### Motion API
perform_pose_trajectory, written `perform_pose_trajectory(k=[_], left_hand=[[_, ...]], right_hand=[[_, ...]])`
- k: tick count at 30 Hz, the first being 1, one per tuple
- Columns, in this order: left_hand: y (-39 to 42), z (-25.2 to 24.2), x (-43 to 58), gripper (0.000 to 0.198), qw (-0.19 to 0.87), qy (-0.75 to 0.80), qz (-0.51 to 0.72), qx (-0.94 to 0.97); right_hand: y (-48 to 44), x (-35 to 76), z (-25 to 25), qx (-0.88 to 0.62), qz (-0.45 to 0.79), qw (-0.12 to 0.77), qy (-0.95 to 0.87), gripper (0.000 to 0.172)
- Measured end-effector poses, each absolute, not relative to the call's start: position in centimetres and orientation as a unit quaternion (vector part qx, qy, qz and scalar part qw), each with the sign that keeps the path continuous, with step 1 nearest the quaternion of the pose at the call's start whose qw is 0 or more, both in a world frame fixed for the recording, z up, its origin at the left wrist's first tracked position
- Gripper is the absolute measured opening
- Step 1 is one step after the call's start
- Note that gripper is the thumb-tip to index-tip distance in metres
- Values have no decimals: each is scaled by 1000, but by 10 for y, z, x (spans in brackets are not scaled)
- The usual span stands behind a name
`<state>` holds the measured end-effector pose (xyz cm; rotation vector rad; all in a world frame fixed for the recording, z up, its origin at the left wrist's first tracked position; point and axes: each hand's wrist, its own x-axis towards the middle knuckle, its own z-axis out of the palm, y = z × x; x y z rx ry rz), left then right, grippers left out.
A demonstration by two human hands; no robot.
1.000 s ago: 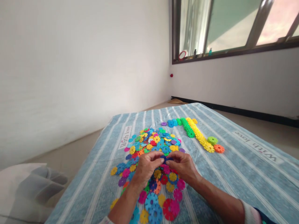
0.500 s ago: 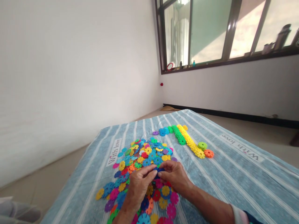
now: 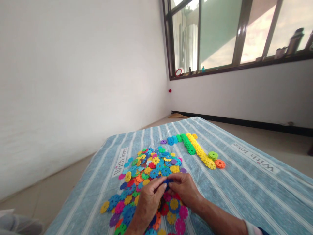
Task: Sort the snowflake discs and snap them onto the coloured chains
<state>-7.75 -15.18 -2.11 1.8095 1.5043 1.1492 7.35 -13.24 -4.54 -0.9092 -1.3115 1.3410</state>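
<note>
Dark blue notched plastic discs (image 3: 167, 184) are pinched between my two hands, mostly hidden by the fingers; how many there are I cannot tell. My left hand (image 3: 152, 194) grips them from the left with thumb and fingertips. From the right, my right hand (image 3: 184, 188) closes its thumb and fingers on them. Both hands are just above a loose heap of notched discs (image 3: 154, 173) in blue, yellow, red, pink, green and orange. Part of the heap is hidden beneath my hands and forearms.
Beyond my right hand lie a row of joined yellow discs (image 3: 200, 153) and a shorter green row (image 3: 188, 145). Near them are a lime disc (image 3: 213, 155), an orange disc (image 3: 220, 164) and a purple disc (image 3: 163, 142). A striped blue cloth (image 3: 244, 192) covers the table.
My hands have drawn slightly closer around the dark blue discs, and the fingers now cover more of them. The whole view has shifted slightly; the heap and rows look unchanged.
</note>
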Motion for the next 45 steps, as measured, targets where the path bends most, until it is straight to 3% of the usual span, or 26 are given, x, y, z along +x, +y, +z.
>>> perform_pose_trajectory(k=[4,18,35,45], left_hand=[[-153,-22,-75,27,246,551,426,675],[-165,-21,-60,26,258,562,434,655],[-161,-26,-65,26,333,550,437,629],[-151,-20,-86,32,321,610,461,559]], right_hand=[[-135,72,-45,-375,580,500,-523,18],[-145,78,-50,-394,495,497,-593,27],[-142,76,-52,-373,581,466,-553,24],[-130,93,-49,-439,443,502,-599,33]])
